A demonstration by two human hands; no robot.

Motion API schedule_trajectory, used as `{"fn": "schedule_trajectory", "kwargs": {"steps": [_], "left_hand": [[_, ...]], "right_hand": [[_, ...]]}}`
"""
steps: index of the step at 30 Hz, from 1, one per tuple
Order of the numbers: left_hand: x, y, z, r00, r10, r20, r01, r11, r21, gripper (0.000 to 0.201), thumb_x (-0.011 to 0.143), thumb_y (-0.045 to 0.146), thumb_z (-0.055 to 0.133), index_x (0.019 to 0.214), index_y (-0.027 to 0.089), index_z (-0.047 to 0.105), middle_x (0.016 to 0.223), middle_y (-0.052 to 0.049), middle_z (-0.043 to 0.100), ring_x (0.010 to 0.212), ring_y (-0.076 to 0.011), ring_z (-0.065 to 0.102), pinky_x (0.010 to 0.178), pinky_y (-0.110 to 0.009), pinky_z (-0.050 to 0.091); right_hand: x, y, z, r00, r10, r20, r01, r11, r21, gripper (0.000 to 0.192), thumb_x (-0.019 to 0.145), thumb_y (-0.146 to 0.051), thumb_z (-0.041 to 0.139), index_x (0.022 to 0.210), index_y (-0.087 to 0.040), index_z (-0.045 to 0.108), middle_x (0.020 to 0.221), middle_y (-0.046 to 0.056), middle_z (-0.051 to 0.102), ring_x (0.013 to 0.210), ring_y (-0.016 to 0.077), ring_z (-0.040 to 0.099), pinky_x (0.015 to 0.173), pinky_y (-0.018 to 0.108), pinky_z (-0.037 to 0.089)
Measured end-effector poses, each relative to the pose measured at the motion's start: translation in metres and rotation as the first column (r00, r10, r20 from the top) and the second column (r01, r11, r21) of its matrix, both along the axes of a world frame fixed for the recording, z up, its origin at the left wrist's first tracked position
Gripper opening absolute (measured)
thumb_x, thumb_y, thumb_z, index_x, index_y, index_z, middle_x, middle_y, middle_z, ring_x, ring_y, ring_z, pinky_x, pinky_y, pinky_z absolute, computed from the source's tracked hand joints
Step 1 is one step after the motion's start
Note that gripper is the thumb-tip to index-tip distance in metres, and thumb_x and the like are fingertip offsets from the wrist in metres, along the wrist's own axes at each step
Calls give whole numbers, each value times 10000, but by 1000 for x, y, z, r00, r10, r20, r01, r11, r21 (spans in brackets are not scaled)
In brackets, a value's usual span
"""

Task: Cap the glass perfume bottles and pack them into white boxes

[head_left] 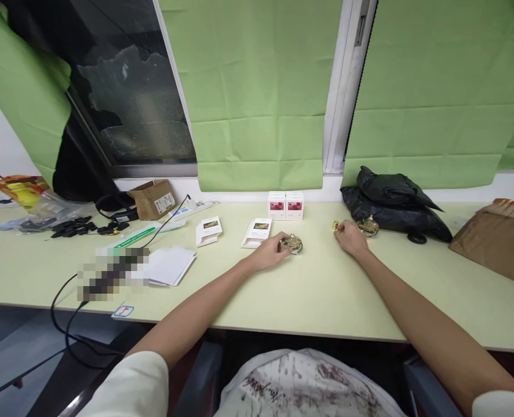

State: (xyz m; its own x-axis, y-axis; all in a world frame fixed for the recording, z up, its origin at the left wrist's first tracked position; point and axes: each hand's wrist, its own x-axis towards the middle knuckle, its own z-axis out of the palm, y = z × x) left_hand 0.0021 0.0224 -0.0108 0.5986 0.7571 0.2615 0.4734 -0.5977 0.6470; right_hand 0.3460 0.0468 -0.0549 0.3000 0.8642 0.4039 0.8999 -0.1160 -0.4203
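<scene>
My left hand (270,252) is closed on the side of a round, flat bottle (292,244) with a dark-and-gold pattern, which rests on the table. In my right hand (351,236), thumb and fingers pinch a small gold cap (335,226) just above the tabletop. A second round bottle (368,226) of the same look stands behind my right wrist, partly covered by it. Two opened white cartons, one (257,233) beside my left hand and another (210,231) farther left, lie on the table.
White boxes with red pictures (285,206) stand at the window side. Black plastic bags (391,205) and a brown package (500,240) lie right. To the left are white papers (170,266), cables, a small cardboard box (153,200) and a power strip (191,209).
</scene>
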Motion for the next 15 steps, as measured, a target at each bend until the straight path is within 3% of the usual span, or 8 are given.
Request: {"fn": "schedule_trajectory", "kwargs": {"steps": [5, 15], "left_hand": [[0, 3, -2, 1000, -8, -2, 8, 1000, 26, 365, 885, 347, 635, 1226, 223, 604, 833, 16, 618, 732, -168, 562, 696, -286, 428], [-1, 2, -1, 1000, -17, -4, 17, 999, 30, 355, 908, 373, 618, 1228, 222, 600, 846, 11, 626, 749, -171, 569, 718, -290, 434]], "right_hand": [[-2, -2, 2, 1000, -6, -3, 6, 1000, -6, 72, 917, -263, 620, 969, -214, 611, 1073, 84, 664, 951, 225, 621, 794, 312, 430], [-3, -3, 4, 1000, -3, -23, 3, 1000, -19, 65, 919, -269, 623, 957, -216, 619, 1068, 80, 669, 938, 222, 624, 790, 308, 422]]}}
